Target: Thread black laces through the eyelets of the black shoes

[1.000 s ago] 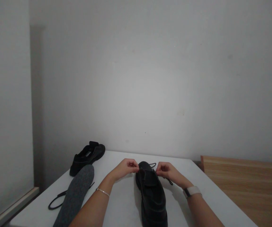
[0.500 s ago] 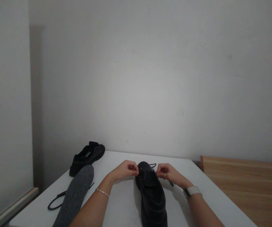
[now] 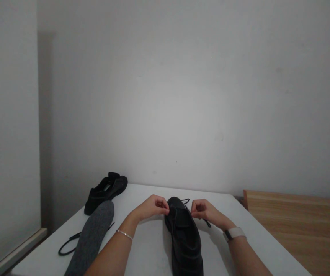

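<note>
A black shoe (image 3: 185, 245) rests on the white table with its toe toward the wall and its heel toward me. At the left edge of its lacing area, my left hand (image 3: 153, 207) has its fingers pinched together; what they hold is too small to make out. My right hand (image 3: 206, 211) is pinched in the same way at the shoe's right edge, its hold also unclear. A thin black lace (image 3: 185, 201) shows beyond the shoe, and a lace end hangs out below my right hand.
Another black shoe (image 3: 104, 191) stands at the table's back left. A grey felt insole (image 3: 93, 237) lies nearer, with a black lace (image 3: 67, 245) under it. Wooden boards (image 3: 297, 226) are right of the white table (image 3: 150, 245); a wall rises behind.
</note>
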### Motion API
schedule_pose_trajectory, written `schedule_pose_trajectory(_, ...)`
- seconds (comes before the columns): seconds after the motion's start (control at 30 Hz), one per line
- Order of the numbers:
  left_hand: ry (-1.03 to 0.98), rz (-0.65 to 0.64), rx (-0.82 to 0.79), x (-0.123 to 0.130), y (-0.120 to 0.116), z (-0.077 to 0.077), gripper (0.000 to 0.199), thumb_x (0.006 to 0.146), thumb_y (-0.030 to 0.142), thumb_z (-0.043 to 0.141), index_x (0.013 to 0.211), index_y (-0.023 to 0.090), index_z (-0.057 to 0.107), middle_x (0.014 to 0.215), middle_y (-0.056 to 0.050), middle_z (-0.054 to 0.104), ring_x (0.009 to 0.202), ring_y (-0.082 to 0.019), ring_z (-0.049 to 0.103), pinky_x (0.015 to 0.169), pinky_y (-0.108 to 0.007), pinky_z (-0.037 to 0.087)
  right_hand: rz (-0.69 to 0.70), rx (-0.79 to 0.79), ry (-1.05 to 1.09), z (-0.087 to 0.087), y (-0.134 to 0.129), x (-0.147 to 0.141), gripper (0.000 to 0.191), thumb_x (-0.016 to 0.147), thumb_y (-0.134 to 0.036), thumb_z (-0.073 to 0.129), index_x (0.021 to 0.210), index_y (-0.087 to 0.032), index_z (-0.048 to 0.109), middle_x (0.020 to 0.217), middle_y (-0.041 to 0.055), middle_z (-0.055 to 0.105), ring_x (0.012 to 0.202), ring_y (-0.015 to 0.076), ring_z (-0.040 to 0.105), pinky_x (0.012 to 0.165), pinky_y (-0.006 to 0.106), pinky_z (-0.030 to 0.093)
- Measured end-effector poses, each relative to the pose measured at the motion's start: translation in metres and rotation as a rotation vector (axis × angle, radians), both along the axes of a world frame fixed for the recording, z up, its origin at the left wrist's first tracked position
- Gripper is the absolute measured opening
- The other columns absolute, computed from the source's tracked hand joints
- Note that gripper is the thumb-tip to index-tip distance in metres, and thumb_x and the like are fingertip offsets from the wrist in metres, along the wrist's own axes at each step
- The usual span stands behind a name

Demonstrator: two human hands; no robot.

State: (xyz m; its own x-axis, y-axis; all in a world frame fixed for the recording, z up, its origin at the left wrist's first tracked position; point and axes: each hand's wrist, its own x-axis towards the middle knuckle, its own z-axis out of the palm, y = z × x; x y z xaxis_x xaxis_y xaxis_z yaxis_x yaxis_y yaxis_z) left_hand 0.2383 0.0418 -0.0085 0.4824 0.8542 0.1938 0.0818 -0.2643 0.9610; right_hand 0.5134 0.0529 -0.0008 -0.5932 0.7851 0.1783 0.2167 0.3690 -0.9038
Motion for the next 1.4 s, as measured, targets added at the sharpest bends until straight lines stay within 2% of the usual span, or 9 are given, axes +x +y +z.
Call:
schedule_pose_trajectory(0.17, 0.003, 0.062, 0.043, 0.002, 0.003, -0.001, 0.026, 0.06, 0.035, 0.08, 0.069, 0.012, 0.069, 0.064, -0.001, 0.065, 0.062, -0.011, 0.057, 0.067, -0.026, 0.043, -0.031, 0.022, -0.002, -0.007, 0.006, -0.001, 0.021, 0.065, -0.027, 0.071, 0.062, -0.017, 0.053, 0.057, -0.0038, 0.052, 0.055, 0.0098, 0.041, 0.054, 0.023, 0.027)
schedule_pose_trajectory(0.37, 0.008, 0.014, 0.008, 0.001, 0.0, 0.001, 0.031, 0.058, 0.038, 0.08, 0.071, 0.012, 0.069, 0.067, -0.003, 0.067, 0.064, -0.013, 0.06, 0.068, -0.028, 0.045, 0.004, -0.022, -0.004, -0.003, 0.001, -0.001, 0.018, 0.063, -0.025, 0.069, 0.061, -0.017, 0.053, 0.058, -0.0031, 0.053, 0.056, 0.0102, 0.043, 0.055, 0.023, 0.029)
schedule_pose_trajectory(0.6, -0.01, 0.066, 0.051, 0.002, 0.003, -0.001, 0.03, 0.061, 0.038, 0.08, 0.071, 0.012, 0.069, 0.066, -0.002, 0.066, 0.063, -0.012, 0.058, 0.067, -0.026, 0.044, -0.04, 0.018, 0.003, 0.0, 0.0, -0.002, 0.02, 0.066, -0.03, 0.07, 0.065, -0.017, 0.054, 0.058, -0.0038, 0.05, 0.055, 0.0099, 0.04, 0.052, 0.023, 0.025)
schedule_pose_trajectory(0.83, -0.018, -0.002, -0.024, 0.002, -0.001, 0.001, 0.033, 0.058, 0.039, 0.082, 0.071, 0.012, 0.068, 0.067, -0.003, 0.067, 0.064, -0.013, 0.059, 0.068, -0.028, 0.045, 0.001, -0.016, -0.004, 0.005, -0.005, -0.002, 0.02, 0.065, -0.03, 0.07, 0.063, -0.017, 0.054, 0.055, -0.0041, 0.05, 0.052, 0.0097, 0.039, 0.051, 0.023, 0.026)
schedule_pose_trajectory(1.0, -0.028, 0.0, -0.002, 0.003, -0.003, 0.005, 0.033, 0.058, 0.039, 0.082, 0.072, 0.012, 0.069, 0.067, -0.003, 0.067, 0.064, -0.013, 0.059, 0.069, -0.028, 0.045, -0.02, -0.007, 0.019, 0.012, -0.011, -0.006, 0.027, 0.066, -0.035, 0.073, 0.064, -0.017, 0.053, 0.054, -0.0046, 0.047, 0.051, 0.0091, 0.036, 0.05, 0.023, 0.023)
schedule_pose_trajectory(1.17, -0.035, 0.057, 0.031, 0.005, 0.001, 0.002, 0.032, 0.059, 0.038, 0.082, 0.072, 0.011, 0.069, 0.065, -0.002, 0.066, 0.063, -0.013, 0.059, 0.067, -0.027, 0.044, -0.051, 0.006, 0.032, 0.009, -0.009, -0.007, 0.033, 0.067, -0.042, 0.074, 0.065, -0.017, 0.052, 0.053, -0.0053, 0.045, 0.05, 0.0083, 0.033, 0.048, 0.023, 0.021)
schedule_pose_trajectory(1.4, -0.051, 0.043, 0.022, 0.004, 0.002, -0.001, 0.03, 0.06, 0.035, 0.081, 0.071, 0.011, 0.068, 0.066, -0.002, 0.066, 0.064, -0.012, 0.058, 0.066, -0.026, 0.044, -0.051, 0.008, 0.039, 0.007, -0.006, -0.006, 0.034, 0.065, -0.042, 0.075, 0.063, -0.017, 0.052, 0.052, -0.0055, 0.045, 0.049, 0.008, 0.034, 0.048, 0.023, 0.021)
